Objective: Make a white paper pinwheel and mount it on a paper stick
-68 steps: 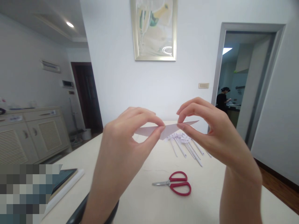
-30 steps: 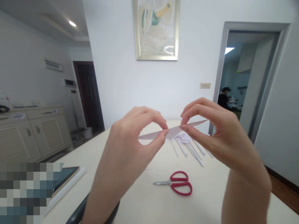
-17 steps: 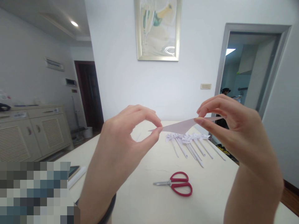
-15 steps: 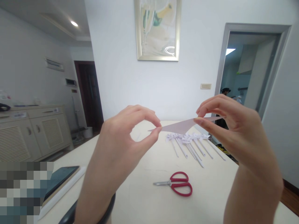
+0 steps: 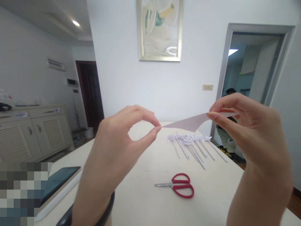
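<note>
Between my hands a thin white piece of paper [image 5: 188, 121] is held up above the table, seen nearly edge-on. My left hand [image 5: 127, 135] pinches its left tip between thumb and forefinger. Toward its right end, my right hand [image 5: 242, 122] grips the paper's upper edge between thumb and fingers. Below the paper lie several white paper pinwheels [image 5: 188, 139] on rolled paper sticks. Nearer to me rests a pair of scissors [image 5: 181, 185] with red handles, its blades pointing left.
The cream table [image 5: 145, 201] also bears a phone [image 5: 58, 182] and a long white strip [image 5: 58, 196] at the left. A louvred cabinet [image 5: 47, 131] stands beyond on the left. Past the doorway [image 5: 229, 62] at the right is a person in a dark hat [image 5: 230, 90].
My right hand has moved to the right and slightly up with the paper. My left fingers now hold the paper at its very tip. Scissors and pinwheels stay put.
</note>
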A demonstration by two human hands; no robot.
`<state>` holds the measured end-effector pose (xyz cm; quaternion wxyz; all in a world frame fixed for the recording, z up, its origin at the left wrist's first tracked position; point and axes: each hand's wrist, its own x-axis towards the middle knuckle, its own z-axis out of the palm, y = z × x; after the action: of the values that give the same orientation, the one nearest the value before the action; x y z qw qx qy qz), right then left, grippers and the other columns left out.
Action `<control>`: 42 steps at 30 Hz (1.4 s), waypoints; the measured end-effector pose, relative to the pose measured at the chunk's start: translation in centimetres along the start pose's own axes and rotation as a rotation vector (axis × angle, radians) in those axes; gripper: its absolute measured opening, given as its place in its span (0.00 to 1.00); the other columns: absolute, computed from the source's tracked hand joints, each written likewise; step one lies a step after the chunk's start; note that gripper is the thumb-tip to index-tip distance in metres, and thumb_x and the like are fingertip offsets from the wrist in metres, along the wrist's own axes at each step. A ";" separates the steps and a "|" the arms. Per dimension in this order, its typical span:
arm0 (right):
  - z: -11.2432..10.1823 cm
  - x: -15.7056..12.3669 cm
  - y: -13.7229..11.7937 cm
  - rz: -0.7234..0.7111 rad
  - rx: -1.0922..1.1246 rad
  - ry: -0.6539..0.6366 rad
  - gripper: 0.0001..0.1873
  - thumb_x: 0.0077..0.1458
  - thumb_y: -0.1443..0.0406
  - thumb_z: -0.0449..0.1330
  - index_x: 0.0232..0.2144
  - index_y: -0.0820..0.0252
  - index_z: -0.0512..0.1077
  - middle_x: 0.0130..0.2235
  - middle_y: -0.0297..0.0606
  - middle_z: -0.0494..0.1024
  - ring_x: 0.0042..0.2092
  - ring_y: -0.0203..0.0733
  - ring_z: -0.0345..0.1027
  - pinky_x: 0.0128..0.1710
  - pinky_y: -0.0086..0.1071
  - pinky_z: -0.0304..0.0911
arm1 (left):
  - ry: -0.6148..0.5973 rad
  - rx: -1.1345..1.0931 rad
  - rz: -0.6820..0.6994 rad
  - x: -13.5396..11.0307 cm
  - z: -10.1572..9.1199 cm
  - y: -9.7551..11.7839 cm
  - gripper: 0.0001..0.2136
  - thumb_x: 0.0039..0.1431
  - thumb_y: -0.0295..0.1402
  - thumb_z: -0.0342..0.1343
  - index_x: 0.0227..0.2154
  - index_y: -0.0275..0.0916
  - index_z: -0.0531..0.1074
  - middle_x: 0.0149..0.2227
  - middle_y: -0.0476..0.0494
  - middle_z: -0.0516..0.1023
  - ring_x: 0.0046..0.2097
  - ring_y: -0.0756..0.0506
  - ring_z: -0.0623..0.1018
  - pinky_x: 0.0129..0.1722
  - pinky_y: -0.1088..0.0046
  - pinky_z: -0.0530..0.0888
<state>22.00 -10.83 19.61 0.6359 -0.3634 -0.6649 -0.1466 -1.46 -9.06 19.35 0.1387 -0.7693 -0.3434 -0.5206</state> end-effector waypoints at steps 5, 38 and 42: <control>0.3 0.0 0.1 0.073 0.027 0.153 0.04 0.52 0.69 0.65 0.29 0.57 0.72 0.30 0.29 0.73 0.34 0.34 0.68 0.35 0.29 0.63 | 0.020 0.027 0.011 0.0 0.0 0.3 0.05 0.57 0.27 0.57 0.31 0.46 0.71 0.38 0.61 0.77 0.43 0.53 0.76 0.43 0.80 0.67; 1.1 0.4 -0.3 0.118 0.091 -0.041 0.02 0.53 0.64 0.63 0.28 0.54 0.75 0.29 0.32 0.75 0.28 0.36 0.67 0.20 0.27 0.59 | -0.098 -0.058 0.016 0.6 0.3 0.2 0.06 0.61 0.37 0.56 0.39 0.47 0.75 0.44 0.54 0.78 0.46 0.48 0.75 0.48 0.74 0.69; 1.0 0.4 -0.4 0.116 0.060 -0.087 0.07 0.58 0.59 0.60 0.30 0.53 0.74 0.29 0.31 0.74 0.27 0.34 0.64 0.21 0.27 0.57 | -0.110 -0.064 -0.013 0.6 0.2 0.2 0.06 0.62 0.39 0.55 0.37 0.47 0.76 0.42 0.55 0.80 0.44 0.49 0.76 0.45 0.74 0.70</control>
<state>20.96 -10.33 19.95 0.6245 -0.3883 -0.6736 -0.0737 -1.04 -8.90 19.91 0.0917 -0.7987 -0.3385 -0.4890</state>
